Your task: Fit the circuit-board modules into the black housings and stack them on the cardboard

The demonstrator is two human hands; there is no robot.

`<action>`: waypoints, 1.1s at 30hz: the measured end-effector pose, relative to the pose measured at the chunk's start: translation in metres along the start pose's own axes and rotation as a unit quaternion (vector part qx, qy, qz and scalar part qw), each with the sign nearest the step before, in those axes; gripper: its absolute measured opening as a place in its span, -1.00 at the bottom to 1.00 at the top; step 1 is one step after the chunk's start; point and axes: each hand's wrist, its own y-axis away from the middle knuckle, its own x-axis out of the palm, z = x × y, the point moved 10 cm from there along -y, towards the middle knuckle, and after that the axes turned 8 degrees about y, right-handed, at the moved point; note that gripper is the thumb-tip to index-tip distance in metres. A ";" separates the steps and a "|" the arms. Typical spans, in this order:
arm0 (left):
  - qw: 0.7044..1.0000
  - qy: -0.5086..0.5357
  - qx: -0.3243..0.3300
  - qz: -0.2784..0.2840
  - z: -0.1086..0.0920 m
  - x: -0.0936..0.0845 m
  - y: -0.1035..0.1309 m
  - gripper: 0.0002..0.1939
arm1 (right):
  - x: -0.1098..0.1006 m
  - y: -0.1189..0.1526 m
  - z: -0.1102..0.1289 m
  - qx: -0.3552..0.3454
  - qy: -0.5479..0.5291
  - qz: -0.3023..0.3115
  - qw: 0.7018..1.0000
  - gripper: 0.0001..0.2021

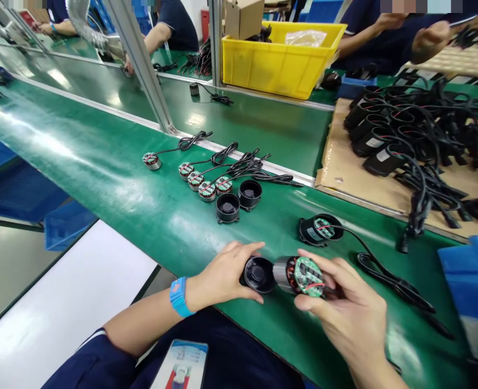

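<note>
My left hand (226,273), with a blue wrist strap (179,297), is wrapped round a round black housing (258,274), its open mouth turned toward me. Between the thumb and fingers of my right hand (344,302) is a motor (297,275) with a silver body, copper windings and a green circuit board. Its silver end points at the housing's mouth, close beside the rim; I cannot tell whether they touch. Behind my right hand, another black housing (314,231) lies tilted with a circuit board showing inside and a black cable (401,286) running right.
Two black housings (227,208) and several cabled motors (207,190) sit further back on the green bench. Cabled black housings (384,156) crowd a cardboard sheet (330,167) at right. A blue bin (469,281), a metal post (141,65) and a yellow crate (275,65) stand around; co-workers sit opposite.
</note>
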 end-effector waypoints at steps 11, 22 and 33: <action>0.999 0.006 0.032 -0.038 -0.008 -0.006 0.010 -0.22 | 0.046 0.018 0.035 -0.165 0.173 0.036 0.970 -0.45; 0.998 -0.029 0.009 -0.046 -0.018 -0.011 0.009 -0.44 | 0.048 0.017 0.032 -0.131 0.134 0.072 0.980 -0.56; 0.997 -0.081 0.000 -0.010 -0.011 -0.004 0.000 -0.23 | 0.006 0.002 -0.001 -0.151 0.198 0.039 0.968 -0.51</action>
